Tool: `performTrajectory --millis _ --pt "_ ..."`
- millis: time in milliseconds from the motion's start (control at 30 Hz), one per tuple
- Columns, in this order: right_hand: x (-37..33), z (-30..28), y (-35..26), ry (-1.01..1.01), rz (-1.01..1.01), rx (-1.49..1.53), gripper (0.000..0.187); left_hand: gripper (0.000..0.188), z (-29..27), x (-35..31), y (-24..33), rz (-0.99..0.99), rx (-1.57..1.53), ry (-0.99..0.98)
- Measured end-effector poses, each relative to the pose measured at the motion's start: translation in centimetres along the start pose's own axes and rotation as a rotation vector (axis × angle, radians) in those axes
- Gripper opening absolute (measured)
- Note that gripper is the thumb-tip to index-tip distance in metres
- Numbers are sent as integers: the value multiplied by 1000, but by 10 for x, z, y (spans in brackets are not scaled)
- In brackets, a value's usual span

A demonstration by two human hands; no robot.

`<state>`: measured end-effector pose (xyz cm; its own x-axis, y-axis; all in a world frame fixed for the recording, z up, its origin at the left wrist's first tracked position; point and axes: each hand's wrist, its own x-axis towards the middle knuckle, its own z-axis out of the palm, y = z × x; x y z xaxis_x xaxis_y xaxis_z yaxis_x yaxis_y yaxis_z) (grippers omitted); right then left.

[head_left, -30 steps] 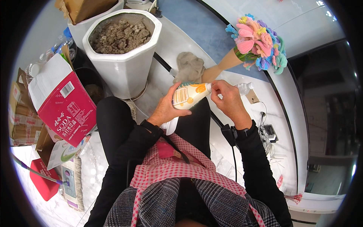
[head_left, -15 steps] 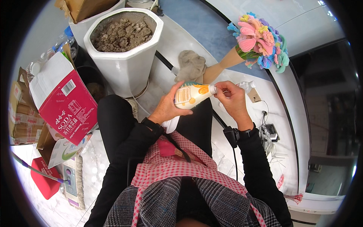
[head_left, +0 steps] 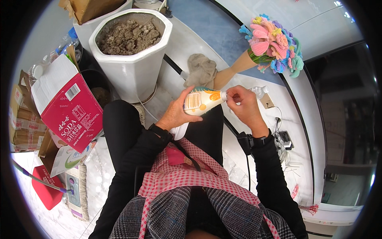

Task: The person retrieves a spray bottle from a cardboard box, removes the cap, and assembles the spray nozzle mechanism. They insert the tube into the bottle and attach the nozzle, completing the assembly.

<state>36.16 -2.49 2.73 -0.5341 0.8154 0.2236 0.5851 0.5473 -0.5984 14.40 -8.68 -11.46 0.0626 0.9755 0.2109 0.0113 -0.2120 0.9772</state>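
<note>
**Fingers at the bottle's neck**

Fingertips of the right hand [head_left: 243,104] pinch the cap end of the white-and-orange bottle [head_left: 202,101], held level at centre frame. Left hand [head_left: 177,113] wraps the bottle's base from 7 o'clock. Likely uncapping; a firm counter-grip seems needed. White planter [head_left: 131,67] at 10 o'clock, grey cloth [head_left: 201,69] at 12, paper flowers [head_left: 274,42] at 2.

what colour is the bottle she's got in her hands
The bottle is white with a teal band and an orange picture on its label, seen in the head view.
</note>
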Motion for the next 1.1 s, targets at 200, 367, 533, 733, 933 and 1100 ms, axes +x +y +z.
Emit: performTrajectory --millis 200,367,533,733,933,1100 --pt "-4 22 -3 227 51 -95 9 110 1 0 0 -5 -39 -7" --pt "-3 9 -1 296 256 444 7 109 5 1 -13 26 -183 -28" --pt "6 0 -8 251 329 728 6 113 3 3 -13 -8 -320 -100" --pt "-1 4 1 288 392 793 8 113 2 3 -14 -64 -409 -119" --pt "-8 6 10 295 451 912 6 112 2 3 -13 -56 -386 -102" --pt "-22 8 36 360 512 873 4 109 6 5 -25 -41 -421 -42"
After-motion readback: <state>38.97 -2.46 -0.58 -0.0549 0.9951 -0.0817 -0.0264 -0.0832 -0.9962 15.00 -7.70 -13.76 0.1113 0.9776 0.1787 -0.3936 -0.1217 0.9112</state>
